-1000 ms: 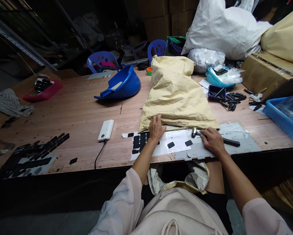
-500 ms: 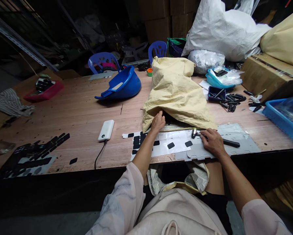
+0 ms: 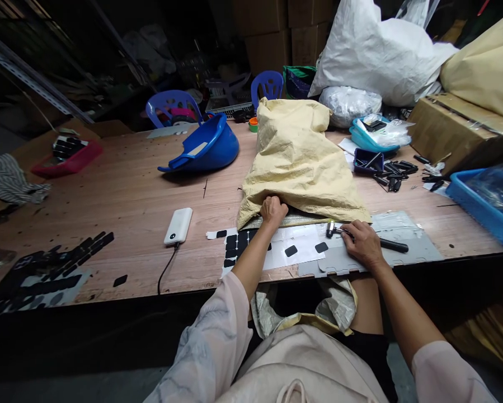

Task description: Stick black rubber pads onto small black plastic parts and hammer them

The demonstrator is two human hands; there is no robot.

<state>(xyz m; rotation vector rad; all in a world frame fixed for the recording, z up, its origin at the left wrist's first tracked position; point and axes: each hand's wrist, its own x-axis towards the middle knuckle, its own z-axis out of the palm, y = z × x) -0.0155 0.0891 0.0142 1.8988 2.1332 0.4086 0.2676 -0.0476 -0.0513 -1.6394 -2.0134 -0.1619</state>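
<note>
A large yellow woven sack lies on the table in front of me, its mouth facing me. My left hand is closed at that mouth, gripping the sack's edge; the fingertips are partly hidden. My right hand is wrapped round a small hammer with a metal head and black handle. The hammer rests over a grey board. Between the hands lies a white sheet bearing black rounded pads, among them a loose-looking pad.
A white power bank with a cable sits left of the sheet. A blue scoop-shaped basin stands behind it. Black handles lie at the right, near a blue tray. More black strips are at the far left.
The raised edge of the sack's mouth has come down and the dark gap has closed. My left hand has curled into a fist there. The right hand stays on the hammer.
</note>
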